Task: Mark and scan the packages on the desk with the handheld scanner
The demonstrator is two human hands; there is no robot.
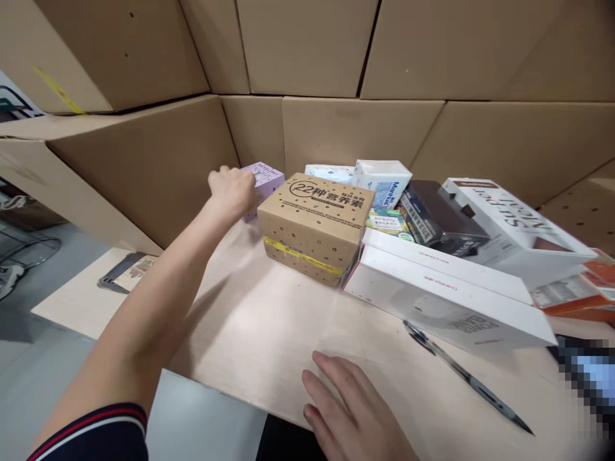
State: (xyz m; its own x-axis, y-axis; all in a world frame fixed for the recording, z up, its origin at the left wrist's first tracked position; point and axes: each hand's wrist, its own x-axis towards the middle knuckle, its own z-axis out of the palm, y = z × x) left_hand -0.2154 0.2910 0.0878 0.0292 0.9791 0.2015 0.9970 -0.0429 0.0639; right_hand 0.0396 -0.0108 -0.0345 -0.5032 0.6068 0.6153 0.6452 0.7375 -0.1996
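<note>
My left hand (232, 191) reaches to the back left of the table, its fingers closed around the near side of a small purple printed box (267, 180). Just right of that stands a brown cardboard box (314, 221) with black print and a yellow tape band. My right hand (353, 410) rests low at the table's front edge, fingers spread and holding nothing. A white power bank box (446, 288) lies beyond it to the right, and a grey pen (468, 378) lies on the tabletop beside it.
Behind the power bank box are a white tissue-like pack (382, 179), a dark box (439, 218), a large white box (516, 224) and an orange box (581, 288). Big cartons (355, 131) wall the back and left. A blurred screen (593, 378) sits at the right edge.
</note>
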